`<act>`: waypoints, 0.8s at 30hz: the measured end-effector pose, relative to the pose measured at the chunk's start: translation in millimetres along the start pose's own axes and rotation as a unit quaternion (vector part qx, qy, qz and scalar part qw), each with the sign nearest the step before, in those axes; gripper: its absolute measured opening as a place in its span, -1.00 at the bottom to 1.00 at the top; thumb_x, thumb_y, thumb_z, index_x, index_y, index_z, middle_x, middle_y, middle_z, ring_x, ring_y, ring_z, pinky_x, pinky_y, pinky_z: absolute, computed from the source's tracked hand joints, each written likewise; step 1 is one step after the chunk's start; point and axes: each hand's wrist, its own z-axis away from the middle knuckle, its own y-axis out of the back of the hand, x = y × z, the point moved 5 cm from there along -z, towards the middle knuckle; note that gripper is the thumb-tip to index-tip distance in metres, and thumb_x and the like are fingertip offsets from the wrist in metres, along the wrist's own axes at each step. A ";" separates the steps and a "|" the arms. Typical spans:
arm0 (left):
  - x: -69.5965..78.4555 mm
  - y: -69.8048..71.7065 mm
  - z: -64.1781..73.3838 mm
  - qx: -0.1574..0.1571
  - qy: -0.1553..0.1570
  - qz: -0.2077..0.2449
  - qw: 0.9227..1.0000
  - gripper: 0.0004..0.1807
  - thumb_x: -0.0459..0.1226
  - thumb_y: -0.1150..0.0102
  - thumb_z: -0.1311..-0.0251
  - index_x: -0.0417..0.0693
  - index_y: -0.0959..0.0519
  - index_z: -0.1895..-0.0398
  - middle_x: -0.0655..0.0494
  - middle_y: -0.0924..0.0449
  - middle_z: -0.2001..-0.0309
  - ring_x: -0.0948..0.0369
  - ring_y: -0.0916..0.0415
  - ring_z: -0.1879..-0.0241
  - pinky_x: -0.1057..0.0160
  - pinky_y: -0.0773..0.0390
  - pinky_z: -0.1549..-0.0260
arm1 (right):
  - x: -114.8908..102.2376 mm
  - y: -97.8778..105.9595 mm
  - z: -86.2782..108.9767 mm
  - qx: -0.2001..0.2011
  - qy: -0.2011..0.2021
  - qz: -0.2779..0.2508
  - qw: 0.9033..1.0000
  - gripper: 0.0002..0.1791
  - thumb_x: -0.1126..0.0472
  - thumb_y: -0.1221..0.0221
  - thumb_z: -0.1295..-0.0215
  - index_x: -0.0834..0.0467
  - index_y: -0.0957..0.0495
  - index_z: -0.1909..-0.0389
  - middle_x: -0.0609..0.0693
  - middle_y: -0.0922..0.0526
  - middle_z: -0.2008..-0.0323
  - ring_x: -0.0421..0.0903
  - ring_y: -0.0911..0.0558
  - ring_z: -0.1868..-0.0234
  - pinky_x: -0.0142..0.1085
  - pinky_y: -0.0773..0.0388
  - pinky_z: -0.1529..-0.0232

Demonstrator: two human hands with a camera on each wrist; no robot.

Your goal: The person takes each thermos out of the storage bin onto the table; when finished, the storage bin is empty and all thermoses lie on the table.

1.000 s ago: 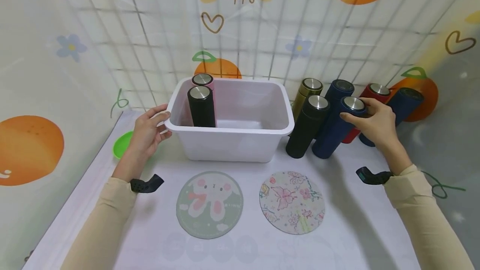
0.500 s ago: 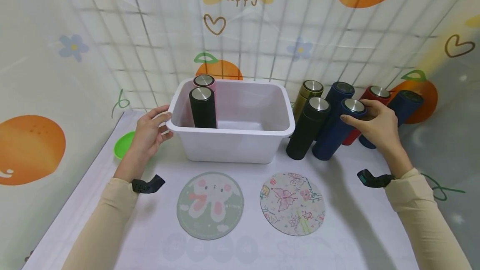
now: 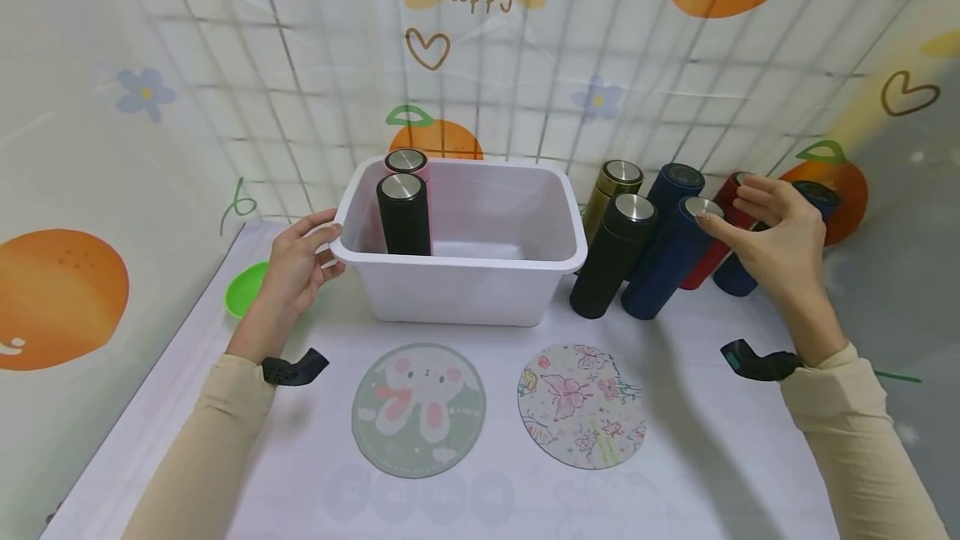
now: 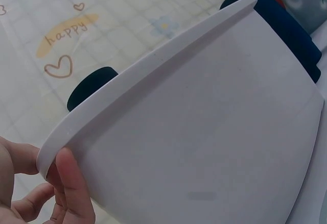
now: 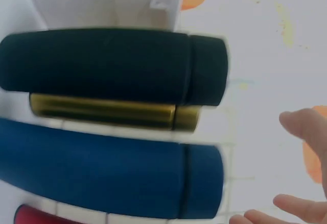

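At the left end of the white plastic bin point(image 3: 457, 290), my left hand point(image 3: 298, 261) pinches the rim between thumb and fingers. A black thermos point(image 3: 405, 223) and a pink thermos point(image 3: 407, 160) stand inside the bin at its left. My right hand point(image 3: 787, 244) is beside the top of a front blue thermos point(image 3: 663, 265), fingers spread and holding nothing. In the right wrist view the fingertips point(image 5: 294, 122) are apart from that blue thermos point(image 5: 102, 170). Close by stand another black thermos point(image 3: 611, 261), a gold thermos point(image 3: 617, 186) and a red thermos point(image 3: 705, 265), partly behind the hand.
More blue thermoses stand behind, one at the back point(image 3: 678, 177) and one at the far right point(image 3: 735, 277). A rabbit mat point(image 3: 418, 411) and a butterfly mat point(image 3: 582, 407) lie in front of the bin. Behind my left wrist is a green bowl point(image 3: 243, 290).
My right hand has let go of the front blue thermos's lid and moved slightly right, its fingers opening. The left hand has stayed on the bin rim.
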 end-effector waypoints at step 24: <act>0.3 0.0 0.6 -0.004 -0.001 0.001 1.000 -0.62 -0.40 -0.19 -0.35 -0.17 -0.41 -0.19 0.00 -0.54 0.13 0.24 -0.59 0.49 0.35 -0.59 0.56 | -87.2 -23.3 28.1 0.000 0.134 -0.138 0.981 -0.37 0.23 -0.51 -0.08 0.06 -0.57 -0.22 0.06 -0.65 -0.13 -0.14 -0.64 -0.09 -0.47 -0.58 0.06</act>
